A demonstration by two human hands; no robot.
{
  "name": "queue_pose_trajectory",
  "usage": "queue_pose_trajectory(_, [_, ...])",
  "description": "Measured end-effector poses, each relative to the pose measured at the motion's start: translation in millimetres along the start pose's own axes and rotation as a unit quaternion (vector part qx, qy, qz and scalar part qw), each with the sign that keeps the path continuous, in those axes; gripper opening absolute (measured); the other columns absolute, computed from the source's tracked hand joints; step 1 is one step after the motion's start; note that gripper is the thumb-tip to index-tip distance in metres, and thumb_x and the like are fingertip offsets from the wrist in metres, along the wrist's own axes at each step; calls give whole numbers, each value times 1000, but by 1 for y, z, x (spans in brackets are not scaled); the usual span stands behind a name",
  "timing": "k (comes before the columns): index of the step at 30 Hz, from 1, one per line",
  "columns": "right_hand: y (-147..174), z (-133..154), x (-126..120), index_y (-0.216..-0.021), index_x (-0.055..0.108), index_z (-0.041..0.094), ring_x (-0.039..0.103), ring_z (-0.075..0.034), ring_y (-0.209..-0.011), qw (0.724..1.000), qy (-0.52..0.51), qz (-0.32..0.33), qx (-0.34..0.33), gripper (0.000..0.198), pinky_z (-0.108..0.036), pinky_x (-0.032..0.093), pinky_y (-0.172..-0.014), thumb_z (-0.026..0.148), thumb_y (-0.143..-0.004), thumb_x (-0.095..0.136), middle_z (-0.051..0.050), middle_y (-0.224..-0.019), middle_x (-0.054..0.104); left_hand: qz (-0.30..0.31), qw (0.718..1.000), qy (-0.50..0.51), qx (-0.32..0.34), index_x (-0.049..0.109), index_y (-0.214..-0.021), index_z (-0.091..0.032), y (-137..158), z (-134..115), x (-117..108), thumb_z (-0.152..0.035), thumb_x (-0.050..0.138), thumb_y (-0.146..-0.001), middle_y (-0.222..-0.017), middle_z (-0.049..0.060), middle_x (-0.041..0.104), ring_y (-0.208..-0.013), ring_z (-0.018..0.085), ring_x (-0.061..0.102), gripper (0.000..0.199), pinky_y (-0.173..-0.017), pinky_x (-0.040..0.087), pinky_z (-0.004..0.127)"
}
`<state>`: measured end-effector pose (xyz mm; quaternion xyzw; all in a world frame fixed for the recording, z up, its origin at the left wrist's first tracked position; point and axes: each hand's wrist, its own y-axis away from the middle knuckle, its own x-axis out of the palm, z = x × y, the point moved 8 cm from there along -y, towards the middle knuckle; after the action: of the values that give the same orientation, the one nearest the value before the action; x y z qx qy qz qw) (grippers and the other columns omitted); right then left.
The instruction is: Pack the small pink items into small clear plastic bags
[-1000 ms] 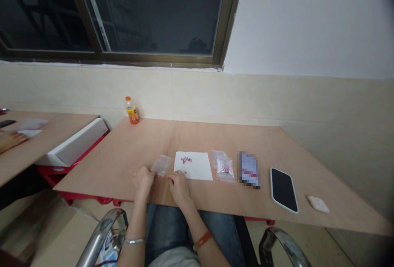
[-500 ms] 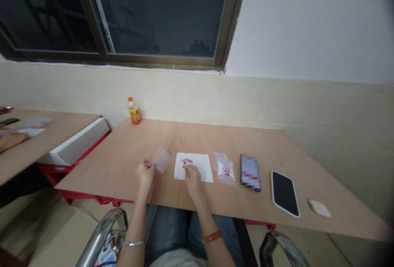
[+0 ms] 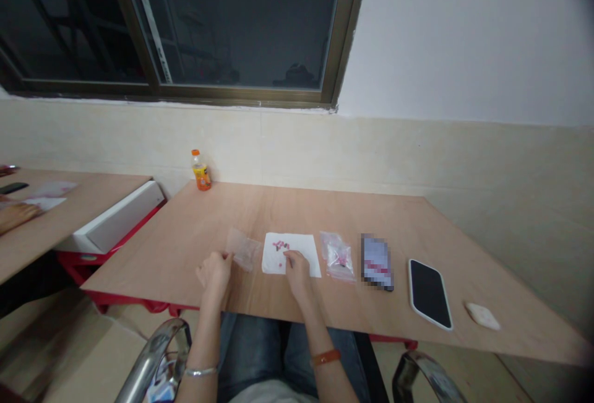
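Left hand [image 3: 215, 273] pinches left edge of clear bag [image 3: 245, 251], which has dropped from tilted-up pose to lie low at table [image 3: 371, 211], just left of white paper [image 3: 306, 251]. Right hand [image 3: 297, 268] has shifted rightward over paper, baring single pink bit [image 3: 281, 265] below cluster of small bits [image 3: 279, 245]. Right fingertips near cluster; cannot tell whether gripping anything. For work in hand: bits seemingly right hand's business, bag left's. Second bag [image 3: 335, 251] right of paper.
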<state>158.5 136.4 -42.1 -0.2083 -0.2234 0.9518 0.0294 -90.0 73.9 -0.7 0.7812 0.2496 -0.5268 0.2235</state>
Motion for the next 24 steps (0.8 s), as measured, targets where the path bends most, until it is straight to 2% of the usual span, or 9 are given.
queue_pose_trajectory(7, [-6,21,-10,-88,68,18,62,-20,-84,1000,-5,-21,-17,25,-38,48,-81,12,-76,47,-9,-90,69,-36,999,16,8,70,-98,-17,-1,-2,-8,-40,39,-84,-95,18,70,-96,32,62,41,-84,38,42])
queue_pose_trajectory(11, [-11,41,-16,-90,68,18,63,-20,-88,997,-65,-25,-17,22,-37,49,-82,17,-79,50,-10,-94,70,-58,993,94,45,71,-96,-15,0,-13,-16,-40,43,-83,-90,15,72,-88,28,66,39,-73,44,32])
queue_pose_trajectory(16, [-10,74,-10,-86,69,20,64,-20,-86,992,-124,24,-4,14,-35,49,-83,23,-75,61,-7,-90,71,-53,966,221,124,73,-85,-11,11,-40,-21,-40,45,-82,-82,13,73,-75,26,68,40,-58,44,26])
queue_pose_trajectory(21, [-4,102,-3,-85,69,20,65,-20,-83,986,-147,76,-12,14,-34,50,-79,24,-73,63,-6,-88,71,-73,947,236,206,72,-69,-13,33,-68,-27,-46,50,-78,-71,9,72,-63,21,65,41,-54,40,24])
queue_pose_trajectory(24, [-5,107,-6,-83,70,19,65,-19,-79,984,-157,81,-8,13,-31,51,-73,23,-75,61,-5,-85,72,-54,932,266,240,70,-64,-13,45,-82,-27,-49,50,-78,-65,6,70,-59,18,62,44,-54,39,23])
